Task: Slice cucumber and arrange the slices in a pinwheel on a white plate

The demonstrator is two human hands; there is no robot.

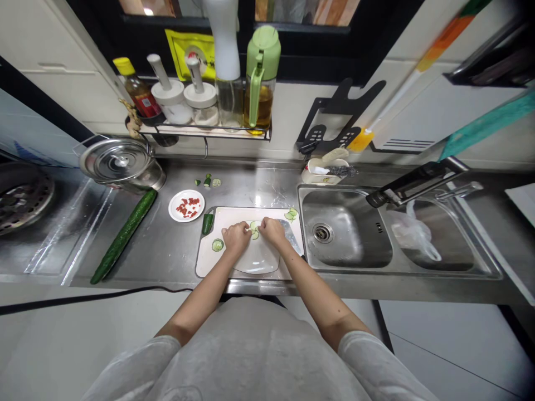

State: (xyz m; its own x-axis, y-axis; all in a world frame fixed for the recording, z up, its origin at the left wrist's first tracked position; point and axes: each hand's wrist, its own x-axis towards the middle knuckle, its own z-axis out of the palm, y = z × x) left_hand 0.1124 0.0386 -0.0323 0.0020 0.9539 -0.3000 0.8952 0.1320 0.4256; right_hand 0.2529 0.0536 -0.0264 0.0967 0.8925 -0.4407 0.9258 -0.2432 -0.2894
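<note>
My left hand (237, 237) and my right hand (273, 230) meet over the far part of a clear plate (257, 262) on a white cutting board (207, 262). Thin cucumber slices (254, 230) show between my fingertips at the plate's far rim. Both hands have their fingers closed; the right pinches at a slice, while whatever the left holds is hidden. Left of the plate lie a single round slice (217, 244) and a cucumber chunk (208, 224). A few more slices (291, 214) rest at the board's far right corner, near a knife blade (291, 236) partly behind my right wrist.
A whole cucumber (124, 236) and a small white plate of red pieces (186, 206) are on the left. Cucumber scraps (208, 181) lie behind. A lidded steel pot (121, 161) stands back left, a double sink (346, 234) right. Bottles and jars fill a wall rack (209, 132).
</note>
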